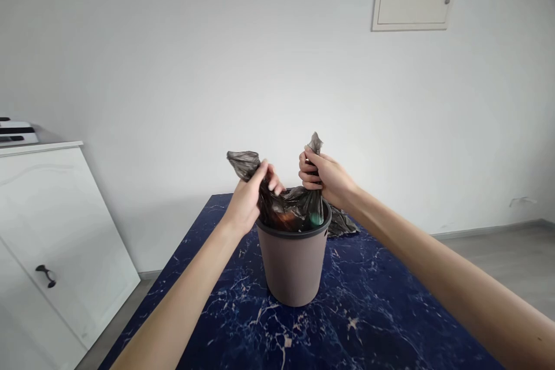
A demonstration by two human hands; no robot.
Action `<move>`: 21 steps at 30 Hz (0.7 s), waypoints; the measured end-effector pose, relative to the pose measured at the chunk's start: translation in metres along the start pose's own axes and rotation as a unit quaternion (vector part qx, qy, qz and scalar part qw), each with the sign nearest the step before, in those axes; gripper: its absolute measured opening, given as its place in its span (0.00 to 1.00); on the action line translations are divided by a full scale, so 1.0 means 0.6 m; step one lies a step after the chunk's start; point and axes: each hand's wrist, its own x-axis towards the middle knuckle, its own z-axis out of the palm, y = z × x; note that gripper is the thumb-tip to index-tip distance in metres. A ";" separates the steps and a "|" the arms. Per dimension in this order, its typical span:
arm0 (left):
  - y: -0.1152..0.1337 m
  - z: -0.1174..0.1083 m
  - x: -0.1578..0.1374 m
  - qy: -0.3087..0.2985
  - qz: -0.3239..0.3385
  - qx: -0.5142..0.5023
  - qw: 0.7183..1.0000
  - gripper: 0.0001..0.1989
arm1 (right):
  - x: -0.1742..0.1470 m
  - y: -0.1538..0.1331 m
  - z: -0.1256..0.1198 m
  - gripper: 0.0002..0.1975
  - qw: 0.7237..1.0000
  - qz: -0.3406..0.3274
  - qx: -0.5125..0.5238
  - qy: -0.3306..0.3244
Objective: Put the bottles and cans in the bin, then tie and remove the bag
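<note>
A thin black trash bag (297,199) sits inside a brownish-grey trash can (295,266) with a dark rim. Orange-brown and green items show dimly through the plastic; I cannot make out what they are. My left hand (254,193) grips one gathered corner of the bag at the can's left side, its twisted end sticking out to the left. On the right, my right hand (323,176) is closed around another gathered part, held above the rim with a tip poking up past the fingers. The can stands upright.
The can rests on a dark blue marbled table (277,335). More black plastic (342,224) lies behind the can at right. A white cabinet (56,231) stands at left with a white-and-black object (17,133) on top. A wall panel (414,1) is at upper right.
</note>
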 end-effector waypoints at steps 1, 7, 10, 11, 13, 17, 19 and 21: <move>0.005 -0.004 0.000 0.004 -0.007 -0.032 0.999 0.17 | -0.001 0.001 -0.002 0.23 1.000 0.005 0.001 -0.012; 0.021 -0.008 0.000 -0.026 -0.017 0.070 0.997 0.20 | -0.009 0.003 0.008 0.21 0.991 0.022 -0.093 -0.098; 0.019 -0.001 -0.003 -0.027 -0.011 0.159 0.987 0.23 | -0.010 0.000 0.018 0.21 0.970 0.099 -0.162 -0.151; 0.019 0.001 -0.003 -0.018 0.005 0.182 0.983 0.23 | -0.010 0.000 0.020 0.20 0.962 0.117 -0.181 -0.168; 0.019 0.004 -0.005 0.004 0.051 0.231 0.972 0.23 | -0.012 -0.001 0.023 0.17 0.949 0.130 -0.215 -0.190; 0.025 0.007 -0.007 0.027 0.122 0.353 0.927 0.21 | -0.016 0.003 0.028 0.12 0.955 0.070 -0.259 -0.123; 0.029 0.008 -0.006 0.020 0.145 0.394 0.907 0.19 | -0.016 0.005 0.031 0.11 0.969 0.058 -0.229 -0.065; 0.033 0.008 -0.004 0.003 0.154 0.417 0.896 0.18 | -0.016 0.001 0.033 0.12 0.976 0.071 -0.204 -0.038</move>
